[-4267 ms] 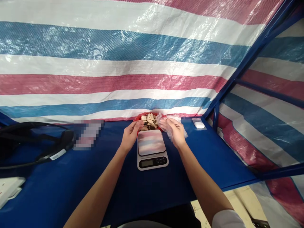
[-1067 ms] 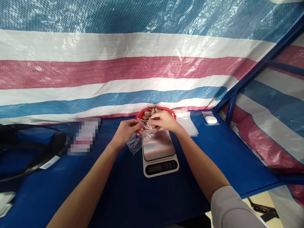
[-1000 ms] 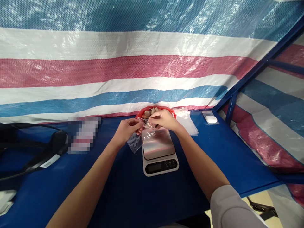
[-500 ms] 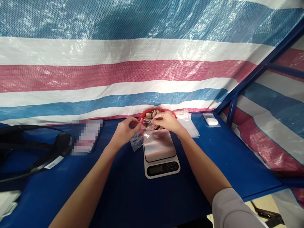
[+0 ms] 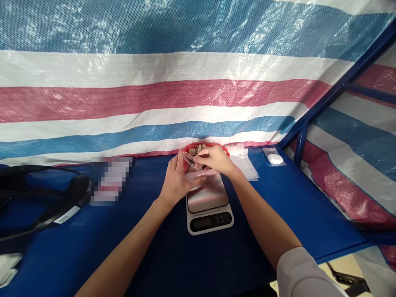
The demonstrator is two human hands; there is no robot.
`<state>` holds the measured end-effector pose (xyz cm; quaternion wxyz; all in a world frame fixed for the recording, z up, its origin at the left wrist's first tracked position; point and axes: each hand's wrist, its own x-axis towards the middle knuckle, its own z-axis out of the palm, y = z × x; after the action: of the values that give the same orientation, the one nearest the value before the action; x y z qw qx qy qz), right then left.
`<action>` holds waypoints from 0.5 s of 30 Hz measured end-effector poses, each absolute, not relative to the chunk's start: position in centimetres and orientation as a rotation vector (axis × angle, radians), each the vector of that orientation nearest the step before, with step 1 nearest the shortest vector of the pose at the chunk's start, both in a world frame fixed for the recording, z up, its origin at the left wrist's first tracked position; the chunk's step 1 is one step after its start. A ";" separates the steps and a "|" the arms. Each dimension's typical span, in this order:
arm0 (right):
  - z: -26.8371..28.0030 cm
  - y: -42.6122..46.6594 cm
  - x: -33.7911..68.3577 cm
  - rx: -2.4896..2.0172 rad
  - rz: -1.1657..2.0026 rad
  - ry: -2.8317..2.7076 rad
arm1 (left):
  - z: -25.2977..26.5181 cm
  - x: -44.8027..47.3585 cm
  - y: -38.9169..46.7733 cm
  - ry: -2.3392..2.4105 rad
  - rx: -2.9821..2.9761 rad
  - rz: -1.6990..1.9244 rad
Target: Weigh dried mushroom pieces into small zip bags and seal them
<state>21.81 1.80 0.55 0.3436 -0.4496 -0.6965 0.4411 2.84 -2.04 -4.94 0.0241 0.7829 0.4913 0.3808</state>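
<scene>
A small clear plastic bag (image 5: 189,160) is between my hands, above the far end of a white kitchen scale (image 5: 210,223) with a shiny plate. My right hand (image 5: 215,159) pinches the bag's edge with thumb and fingertips. Against the bag's left side rests my left hand (image 5: 177,179), fingers stretched up and thumb spread away over the scale plate. Just behind, a red container (image 5: 223,147) holds several pale brownish pieces (image 5: 201,147), partly hidden by my hands.
Flat clear bags (image 5: 246,163) lie stacked right of the red container. Farther right is a white rounded case (image 5: 274,159) on a small clear bag. A black strapped device (image 5: 77,189) and a blurred-out flat item (image 5: 111,181) lie left. Striped sheeting (image 5: 154,99) closes off the back.
My left hand has moved right and opened out from its curled pose, its thumb now over the scale plate. My right hand keeps its pinch with little movement.
</scene>
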 end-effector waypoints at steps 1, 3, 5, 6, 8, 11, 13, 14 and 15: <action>0.7 1.7 21.9 -1.170 1.147 -1.811 | -4.9 2.9 -2.0 1.540 2.405 1.199; 0.8 1.7 22.0 -1.182 1.147 -1.819 | -4.8 2.9 -2.0 1.570 2.349 1.250; 0.9 1.7 22.3 -1.190 1.130 -1.838 | -4.5 2.7 -2.0 1.569 2.291 1.299; 1.0 1.7 22.4 -1.189 1.119 -1.852 | -4.4 2.7 -1.9 1.558 2.266 1.319; 1.1 1.7 22.6 -1.184 1.088 -1.886 | -4.2 2.5 -1.9 1.530 2.229 1.340; 1.5 1.7 22.9 -1.199 0.954 -1.943 | -4.0 2.5 -1.9 1.508 2.200 1.325; 2.0 1.5 23.0 -1.202 0.826 -1.936 | -4.1 2.5 -1.9 1.522 2.196 1.293; 2.2 1.3 22.9 -1.187 0.783 -1.920 | -4.1 2.6 -1.8 1.532 2.200 1.275; 2.5 1.1 22.8 -1.163 0.761 -1.906 | -4.2 2.7 -1.8 1.539 2.208 1.256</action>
<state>22.82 1.12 2.49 0.3817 -0.4557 -0.7468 0.2982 2.68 -1.83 -4.17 0.0856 0.7406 0.5164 0.4214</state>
